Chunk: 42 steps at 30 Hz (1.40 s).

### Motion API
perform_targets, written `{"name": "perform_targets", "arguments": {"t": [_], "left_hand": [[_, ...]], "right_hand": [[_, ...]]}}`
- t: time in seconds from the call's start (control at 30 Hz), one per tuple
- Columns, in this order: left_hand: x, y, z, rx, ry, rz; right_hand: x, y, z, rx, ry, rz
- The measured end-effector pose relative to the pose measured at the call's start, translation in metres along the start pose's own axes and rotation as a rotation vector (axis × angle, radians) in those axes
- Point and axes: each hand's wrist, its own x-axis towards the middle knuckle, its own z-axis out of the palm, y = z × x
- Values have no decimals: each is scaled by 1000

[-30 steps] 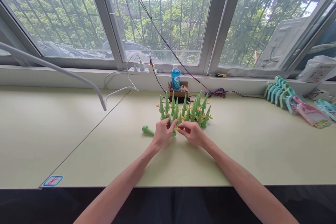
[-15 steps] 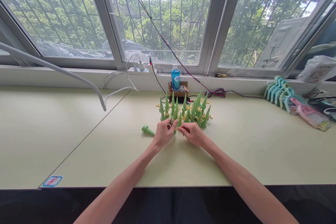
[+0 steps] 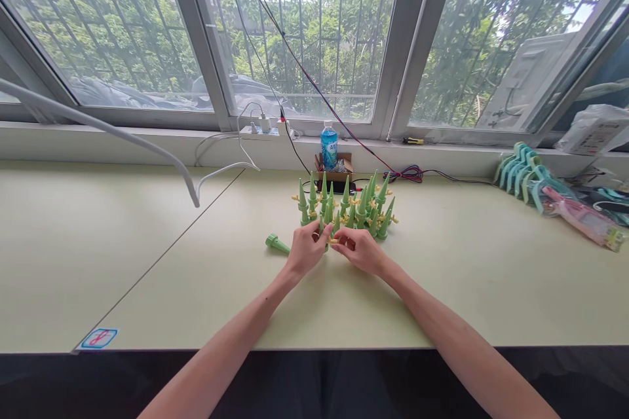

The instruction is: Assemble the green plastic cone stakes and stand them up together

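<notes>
My left hand (image 3: 308, 247) is closed around an upright green plant watering spike (image 3: 322, 225), whose lower part is mostly hidden by the fingers. My right hand (image 3: 361, 249) pinches a small yellow valve (image 3: 334, 241) at the side of that spike. Just beyond both hands stand several more green watering spikes (image 3: 362, 206), tips up, with yellow valves on their sides. To the left of my left hand another green spike (image 3: 278, 243) lies on its side, its tip behind the hand.
A blue liquid bottle (image 3: 329, 147) stands by a small cardboard box (image 3: 348, 165) at the back of the pale table (image 3: 196, 301). Cables (image 3: 407, 174) run along the sill. Turquoise hangers (image 3: 521, 170) and a pink bagged item (image 3: 580, 209) lie at right.
The fingertips of my right hand have shifted slightly, and more of the yellow valve shows between them. My left hand stays in place with the spike.
</notes>
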Motion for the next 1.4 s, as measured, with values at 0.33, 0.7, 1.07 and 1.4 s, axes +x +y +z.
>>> {"name": "perform_targets", "arguments": {"t": [0.33, 0.7, 1.07, 1.4], "left_hand": [[-2, 2, 0, -25, -29, 3], [-2, -2, 1, -18, -49, 28], [-2, 0, 0, -48, -60, 28], [2, -5, 0, -140, -132, -28]], "right_hand": [[0, 1, 1, 14, -5, 13], [0, 7, 2, -41, -12, 1], [0, 10, 3, -45, -32, -3], [0, 9, 1, -7, 20, 16]]}}
